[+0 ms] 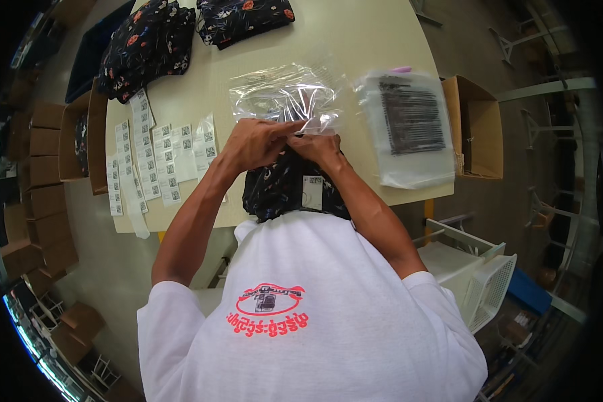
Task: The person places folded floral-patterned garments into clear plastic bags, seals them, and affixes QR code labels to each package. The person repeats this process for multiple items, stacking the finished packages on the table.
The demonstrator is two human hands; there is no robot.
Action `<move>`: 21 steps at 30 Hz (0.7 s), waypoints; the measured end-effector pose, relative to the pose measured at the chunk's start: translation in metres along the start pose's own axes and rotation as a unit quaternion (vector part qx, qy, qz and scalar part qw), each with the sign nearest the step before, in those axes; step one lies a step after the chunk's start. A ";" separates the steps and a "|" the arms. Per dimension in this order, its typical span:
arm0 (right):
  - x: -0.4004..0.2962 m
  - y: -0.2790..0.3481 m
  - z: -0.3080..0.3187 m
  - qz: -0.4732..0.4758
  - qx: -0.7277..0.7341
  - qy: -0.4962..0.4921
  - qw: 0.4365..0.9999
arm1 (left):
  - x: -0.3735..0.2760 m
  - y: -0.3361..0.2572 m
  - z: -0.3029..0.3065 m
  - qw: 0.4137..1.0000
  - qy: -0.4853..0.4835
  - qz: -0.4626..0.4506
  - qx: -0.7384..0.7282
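My left hand (255, 145) pinches the near edge of a clear plastic bag (251, 95), its index finger stretched rightward along that edge. Close beside it, my right hand (315, 148) holds the bag's edge from the right; some of its fingertips are hidden under the left fingers and the film. A dark floral garment (266, 188) lies beneath both hands, between my forearms and against the table's near edge. Some dark cloth shows through the bag near the fingers. A white tag (312, 193) with a printed code lies on the garment.
Strips of code labels (143, 145) line the table's left side. Folded floral garments (246, 20) and a larger garment pile (145, 47) lie at the back. A stack of plastic bags (409, 130) is at right. Cardboard boxes (477, 133) (75, 145) flank the table (382, 30).
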State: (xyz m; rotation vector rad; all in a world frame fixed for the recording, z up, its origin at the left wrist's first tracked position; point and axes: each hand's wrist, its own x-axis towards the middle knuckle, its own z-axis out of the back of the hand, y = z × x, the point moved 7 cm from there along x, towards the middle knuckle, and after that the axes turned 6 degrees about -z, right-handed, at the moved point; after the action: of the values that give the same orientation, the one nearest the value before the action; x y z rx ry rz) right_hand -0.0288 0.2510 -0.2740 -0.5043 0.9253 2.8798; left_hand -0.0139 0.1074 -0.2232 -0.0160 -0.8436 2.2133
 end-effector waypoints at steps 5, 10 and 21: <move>0.019 -0.017 -0.021 -0.086 -0.040 0.083 0.992 | 0.002 0.006 0.019 0.991 -0.046 0.083 0.093; 0.014 -0.014 -0.020 -0.028 -0.009 0.059 0.998 | -0.008 0.037 0.005 0.974 -0.100 0.146 0.142; 0.003 -0.009 -0.014 -0.041 0.011 0.035 0.998 | 0.001 0.078 -0.011 0.976 0.000 0.143 0.164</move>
State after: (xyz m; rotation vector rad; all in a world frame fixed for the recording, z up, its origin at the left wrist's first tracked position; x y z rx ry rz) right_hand -0.0256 0.2496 -0.2906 -0.6289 0.9207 2.7927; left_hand -0.0626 0.0757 -0.2769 0.0232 -0.4878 2.6009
